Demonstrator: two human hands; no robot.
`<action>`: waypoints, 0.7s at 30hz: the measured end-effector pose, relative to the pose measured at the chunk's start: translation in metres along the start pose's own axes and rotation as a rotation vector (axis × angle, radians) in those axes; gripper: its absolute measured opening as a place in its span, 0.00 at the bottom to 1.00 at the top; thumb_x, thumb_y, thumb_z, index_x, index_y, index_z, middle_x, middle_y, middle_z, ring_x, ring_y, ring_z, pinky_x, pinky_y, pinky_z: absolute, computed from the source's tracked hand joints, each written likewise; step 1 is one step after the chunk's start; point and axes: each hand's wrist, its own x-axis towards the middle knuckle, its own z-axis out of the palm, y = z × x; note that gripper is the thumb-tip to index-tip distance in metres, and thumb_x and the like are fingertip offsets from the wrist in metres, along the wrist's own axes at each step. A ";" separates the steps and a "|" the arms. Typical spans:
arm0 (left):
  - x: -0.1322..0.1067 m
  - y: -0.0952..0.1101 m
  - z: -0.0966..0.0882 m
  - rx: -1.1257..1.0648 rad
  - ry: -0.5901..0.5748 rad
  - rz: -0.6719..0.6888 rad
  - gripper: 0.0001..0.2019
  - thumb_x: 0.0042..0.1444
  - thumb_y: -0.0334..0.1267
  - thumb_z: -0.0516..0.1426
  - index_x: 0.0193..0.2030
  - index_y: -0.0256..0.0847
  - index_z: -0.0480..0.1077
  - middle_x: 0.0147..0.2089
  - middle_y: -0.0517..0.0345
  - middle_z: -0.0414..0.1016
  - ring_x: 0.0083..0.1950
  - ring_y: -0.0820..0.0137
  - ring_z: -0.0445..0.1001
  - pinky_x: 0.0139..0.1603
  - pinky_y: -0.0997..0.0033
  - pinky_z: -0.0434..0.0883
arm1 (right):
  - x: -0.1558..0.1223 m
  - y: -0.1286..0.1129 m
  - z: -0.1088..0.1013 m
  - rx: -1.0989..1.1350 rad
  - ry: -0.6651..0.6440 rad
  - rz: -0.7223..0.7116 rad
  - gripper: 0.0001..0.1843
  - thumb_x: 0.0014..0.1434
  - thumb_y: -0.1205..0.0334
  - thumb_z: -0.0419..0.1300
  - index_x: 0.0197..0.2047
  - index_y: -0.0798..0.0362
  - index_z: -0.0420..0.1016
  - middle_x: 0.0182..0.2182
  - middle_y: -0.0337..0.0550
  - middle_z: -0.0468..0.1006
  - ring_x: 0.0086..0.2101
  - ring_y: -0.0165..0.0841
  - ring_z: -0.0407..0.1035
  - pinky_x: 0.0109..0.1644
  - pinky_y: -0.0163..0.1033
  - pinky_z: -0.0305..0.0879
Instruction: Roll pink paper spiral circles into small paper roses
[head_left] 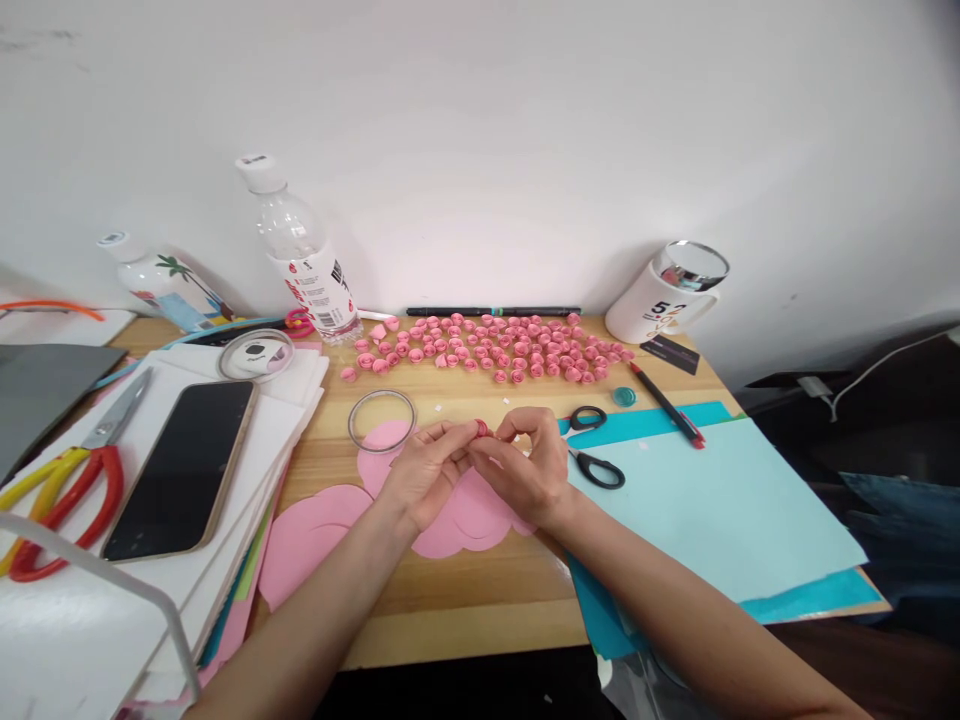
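Note:
My left hand [426,470] and my right hand [525,465] meet over the middle of the wooden desk [465,600]. Both pinch a small rolled pink paper rose [481,429] between their fingertips. Under the hands lie pink paper sheets [315,535] cut in scalloped shapes. A clear round ring [381,420] rests on the pink paper just left of my left hand. Behind the hands, several finished pink paper roses [495,350] are spread in rows near the wall. Black-handled scissors [596,445] lie just right of my right hand.
A phone [184,465] lies on a white paper stack at left, beside red and yellow scissors [67,495]. Two plastic bottles [300,250] and a white mug [664,295] stand by the wall. Light blue paper [720,510] and a red-tipped pen [667,405] lie at right.

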 end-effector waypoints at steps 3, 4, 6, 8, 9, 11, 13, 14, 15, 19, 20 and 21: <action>-0.001 0.000 0.001 -0.007 0.010 0.023 0.05 0.40 0.31 0.66 0.22 0.34 0.74 0.26 0.57 0.77 0.32 0.75 0.73 0.40 0.75 0.69 | 0.001 0.001 -0.001 -0.016 -0.036 -0.047 0.10 0.54 0.72 0.60 0.36 0.47 0.73 0.32 0.44 0.66 0.33 0.33 0.63 0.31 0.35 0.62; -0.001 0.000 0.001 -0.003 0.011 0.030 0.06 0.40 0.31 0.66 0.22 0.34 0.73 0.26 0.57 0.76 0.33 0.74 0.74 0.40 0.74 0.69 | 0.001 0.002 -0.001 -0.027 -0.045 -0.060 0.10 0.55 0.72 0.59 0.37 0.48 0.72 0.33 0.44 0.66 0.34 0.33 0.63 0.31 0.35 0.62; -0.001 0.000 0.001 0.007 0.012 0.041 0.07 0.41 0.32 0.66 0.21 0.33 0.73 0.25 0.56 0.76 0.33 0.73 0.74 0.40 0.72 0.69 | 0.002 0.002 0.000 -0.043 -0.041 -0.076 0.09 0.55 0.72 0.59 0.39 0.49 0.71 0.34 0.45 0.66 0.35 0.33 0.63 0.31 0.35 0.62; -0.001 0.000 0.000 0.011 0.012 0.057 0.06 0.41 0.32 0.66 0.23 0.33 0.73 0.26 0.56 0.76 0.32 0.73 0.74 0.40 0.72 0.70 | 0.002 0.002 0.001 -0.040 -0.032 -0.079 0.09 0.56 0.72 0.58 0.40 0.50 0.70 0.35 0.45 0.66 0.35 0.33 0.62 0.31 0.35 0.62; 0.000 0.000 0.000 0.008 0.015 0.072 0.06 0.41 0.32 0.66 0.24 0.33 0.74 0.26 0.57 0.76 0.32 0.74 0.73 0.40 0.72 0.70 | 0.002 0.002 0.001 -0.032 -0.029 -0.070 0.09 0.56 0.72 0.59 0.39 0.50 0.70 0.35 0.45 0.65 0.34 0.32 0.62 0.31 0.35 0.63; 0.001 0.000 -0.002 0.002 0.025 0.110 0.07 0.41 0.31 0.66 0.28 0.34 0.75 0.28 0.57 0.76 0.32 0.74 0.73 0.40 0.71 0.70 | 0.002 0.002 0.002 -0.005 -0.028 -0.028 0.07 0.56 0.71 0.58 0.38 0.50 0.70 0.35 0.45 0.64 0.33 0.31 0.62 0.30 0.34 0.63; 0.001 0.000 -0.003 0.008 0.032 0.152 0.08 0.40 0.31 0.66 0.29 0.34 0.76 0.28 0.57 0.77 0.33 0.74 0.73 0.42 0.70 0.70 | 0.003 0.004 0.003 0.044 -0.037 0.024 0.05 0.57 0.70 0.58 0.36 0.50 0.70 0.34 0.44 0.63 0.31 0.29 0.62 0.29 0.33 0.63; 0.002 0.000 -0.003 0.018 0.032 0.169 0.07 0.40 0.32 0.66 0.29 0.34 0.76 0.29 0.57 0.77 0.33 0.73 0.73 0.42 0.69 0.70 | 0.003 0.004 0.002 0.072 -0.048 0.047 0.04 0.58 0.69 0.57 0.36 0.50 0.70 0.34 0.43 0.63 0.31 0.29 0.62 0.28 0.33 0.63; 0.002 -0.001 -0.003 0.030 0.029 0.183 0.07 0.40 0.32 0.66 0.29 0.34 0.77 0.29 0.56 0.77 0.33 0.73 0.73 0.43 0.68 0.70 | 0.004 0.005 0.002 0.105 -0.062 0.064 0.04 0.58 0.69 0.57 0.35 0.50 0.70 0.33 0.43 0.64 0.30 0.29 0.63 0.28 0.33 0.63; 0.003 -0.002 -0.004 0.065 0.039 0.214 0.07 0.39 0.33 0.67 0.27 0.35 0.77 0.31 0.55 0.77 0.34 0.72 0.73 0.41 0.68 0.69 | 0.007 0.008 0.000 0.265 -0.123 0.139 0.05 0.59 0.70 0.55 0.33 0.51 0.68 0.29 0.42 0.69 0.31 0.31 0.66 0.32 0.36 0.65; 0.003 -0.003 -0.005 0.078 0.052 0.224 0.07 0.38 0.33 0.67 0.27 0.35 0.77 0.30 0.55 0.77 0.33 0.72 0.73 0.39 0.69 0.68 | 0.008 0.009 0.000 0.306 -0.140 0.179 0.05 0.59 0.69 0.55 0.32 0.52 0.68 0.28 0.41 0.70 0.31 0.31 0.67 0.33 0.37 0.65; 0.004 -0.003 -0.005 0.096 0.065 0.236 0.07 0.38 0.33 0.67 0.27 0.35 0.77 0.30 0.56 0.77 0.32 0.73 0.72 0.37 0.70 0.67 | 0.008 0.008 -0.001 0.348 -0.155 0.237 0.05 0.59 0.68 0.55 0.32 0.52 0.68 0.28 0.41 0.71 0.30 0.31 0.67 0.32 0.36 0.65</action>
